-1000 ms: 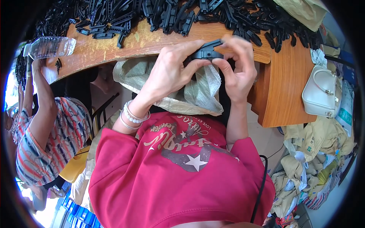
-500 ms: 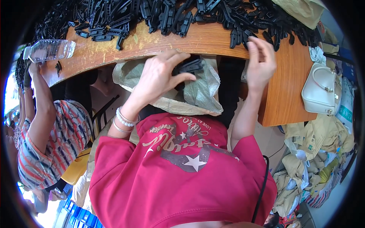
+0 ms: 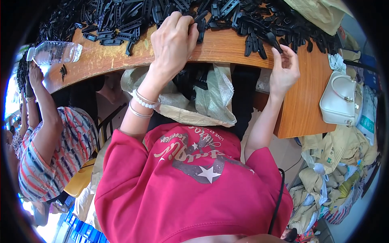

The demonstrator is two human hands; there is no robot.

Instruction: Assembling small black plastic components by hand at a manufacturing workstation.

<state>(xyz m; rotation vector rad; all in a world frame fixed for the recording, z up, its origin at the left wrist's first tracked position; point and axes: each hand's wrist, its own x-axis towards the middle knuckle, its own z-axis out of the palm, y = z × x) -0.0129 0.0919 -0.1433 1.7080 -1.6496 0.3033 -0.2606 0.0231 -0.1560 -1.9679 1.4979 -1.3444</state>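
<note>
Black plastic parts (image 3: 117, 36), many of them long and slotted, lie heaped along the far side of the wooden table. My left hand (image 3: 172, 44) reaches over the table edge to the heap, its fingers curled together against a black plastic part (image 3: 201, 31); the fingertips are partly hidden. Farther right, my right hand (image 3: 285, 71) pinches the end of a dark, smooth elongated black part (image 3: 272, 40) between thumb and fingers. Below the table edge, in front of me, a woven sack (image 3: 216, 95) hangs open with black parts inside.
A clear plastic bottle (image 3: 56, 52) lies on the table at left, near a co-worker in a striped shirt (image 3: 60, 150). A white handbag (image 3: 339, 99) is at the right by the table's side section (image 3: 306, 101). Crumpled sacks (image 3: 324, 162) pile up on the lower right.
My left hand has gone from over the sack up to the heap, and the part it had there is out of it. My right hand has shifted slightly down and now pinches a black part.
</note>
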